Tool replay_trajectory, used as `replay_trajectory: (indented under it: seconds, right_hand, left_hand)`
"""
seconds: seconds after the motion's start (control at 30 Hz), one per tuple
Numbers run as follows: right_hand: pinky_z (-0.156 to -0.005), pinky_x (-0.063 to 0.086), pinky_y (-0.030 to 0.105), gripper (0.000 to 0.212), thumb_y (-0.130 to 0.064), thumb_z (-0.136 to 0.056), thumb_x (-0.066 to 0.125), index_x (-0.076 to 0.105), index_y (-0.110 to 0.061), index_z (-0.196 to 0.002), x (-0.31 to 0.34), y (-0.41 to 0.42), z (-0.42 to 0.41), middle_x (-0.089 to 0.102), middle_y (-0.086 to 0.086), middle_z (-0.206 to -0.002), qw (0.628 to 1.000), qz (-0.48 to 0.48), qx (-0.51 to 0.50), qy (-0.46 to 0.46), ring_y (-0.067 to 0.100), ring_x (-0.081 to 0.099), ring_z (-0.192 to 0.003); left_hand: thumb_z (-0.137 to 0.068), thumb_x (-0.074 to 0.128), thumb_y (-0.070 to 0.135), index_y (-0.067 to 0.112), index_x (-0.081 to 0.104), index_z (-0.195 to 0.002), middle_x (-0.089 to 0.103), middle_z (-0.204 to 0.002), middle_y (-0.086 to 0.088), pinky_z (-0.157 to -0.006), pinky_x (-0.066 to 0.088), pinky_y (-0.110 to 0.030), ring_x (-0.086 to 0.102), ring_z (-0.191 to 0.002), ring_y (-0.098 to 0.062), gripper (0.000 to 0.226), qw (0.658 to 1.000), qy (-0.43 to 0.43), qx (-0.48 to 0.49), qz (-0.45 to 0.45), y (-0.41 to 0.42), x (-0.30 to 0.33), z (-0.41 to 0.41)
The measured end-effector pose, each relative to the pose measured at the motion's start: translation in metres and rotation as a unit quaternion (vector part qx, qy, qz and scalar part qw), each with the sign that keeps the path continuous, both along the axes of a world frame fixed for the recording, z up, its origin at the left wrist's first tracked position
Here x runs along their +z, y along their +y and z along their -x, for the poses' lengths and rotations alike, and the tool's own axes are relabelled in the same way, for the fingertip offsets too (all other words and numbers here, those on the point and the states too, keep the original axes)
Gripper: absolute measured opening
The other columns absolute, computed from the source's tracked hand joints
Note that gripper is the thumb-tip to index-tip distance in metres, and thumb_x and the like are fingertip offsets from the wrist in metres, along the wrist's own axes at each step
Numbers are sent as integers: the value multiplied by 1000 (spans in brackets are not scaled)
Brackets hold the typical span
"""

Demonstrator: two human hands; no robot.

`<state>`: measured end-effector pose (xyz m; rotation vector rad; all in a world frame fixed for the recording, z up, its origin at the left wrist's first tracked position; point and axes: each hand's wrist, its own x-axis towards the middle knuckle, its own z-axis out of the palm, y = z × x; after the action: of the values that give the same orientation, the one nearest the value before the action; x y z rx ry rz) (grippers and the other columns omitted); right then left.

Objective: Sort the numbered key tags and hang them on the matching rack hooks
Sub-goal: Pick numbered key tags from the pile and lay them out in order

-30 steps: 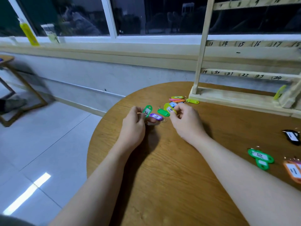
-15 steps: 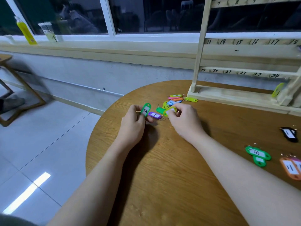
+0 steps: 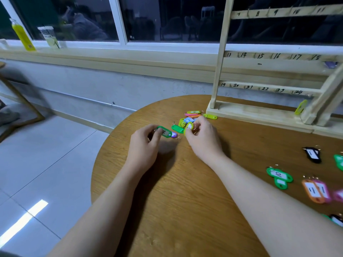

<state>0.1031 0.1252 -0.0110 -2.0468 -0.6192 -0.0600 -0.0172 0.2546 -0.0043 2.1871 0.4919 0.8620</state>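
My left hand [image 3: 143, 147] pinches a green key tag [image 3: 164, 132] just above the round wooden table [image 3: 176, 201]. A purple tag [image 3: 174, 135] lies right beside it. My right hand [image 3: 203, 140] pinches a yellow-green tag [image 3: 188, 127] at the near edge of a small heap of coloured tags [image 3: 193, 116]. The wooden rack [image 3: 274, 58] with numbered bars stands at the back right; one yellow-green tag [image 3: 300, 107] hangs at its lower right, near hook 24.
At the right of the table lie sorted tags: a black one [image 3: 312, 154], a green one marked 10 [image 3: 279, 176], an orange one [image 3: 312, 191] and a pink one [image 3: 323, 190]. The table's left edge drops to a tiled floor. A yellow bottle [image 3: 23, 36] stands on the window sill.
My right hand has picked the yellow-green tag out of the heap and lifted it. My left hand has turned its green tag from upright to nearly flat.
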Motion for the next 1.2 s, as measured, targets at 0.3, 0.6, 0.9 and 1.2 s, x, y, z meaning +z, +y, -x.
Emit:
replay_trajectory:
  seconds: [0.3,0.6,0.9,1.2]
  right_hand:
    - [-46,40,18,18,-5,-88,75,68,-15,-101,69,-88,20,72,-2,-79,981,-135,78,117,10,54,-43]
    - [-45,38,18,9,-9,-99,64,72,-6,-102,122,-320,103,63,10,-62,997,-19,-3,76,7,50,-45]
    - [-60,48,24,20,-12,-100,61,70,-25,-87,91,-482,174,68,7,-67,988,59,-139,24,6,62,-56]
    - [-73,57,39,20,-6,-89,74,75,-25,-84,49,-559,218,69,6,-77,967,-18,-238,86,23,66,-70]
  left_hand:
    - [-96,66,16,14,78,-104,65,-79,1,-62,38,-19,50,-64,-9,15,999,-8,7,-43,-36,27,17]
    - [-89,75,21,20,71,-89,68,-79,6,-58,35,-9,52,-63,-6,5,969,-14,-243,-39,-206,86,36]
    - [-92,71,18,26,65,-86,67,-74,10,-65,41,-18,58,-69,-4,12,885,58,-461,-44,-363,72,50]
    - [-92,71,22,28,69,-87,70,-81,16,-69,45,-13,63,-81,3,8,832,149,-531,-49,-451,51,56]
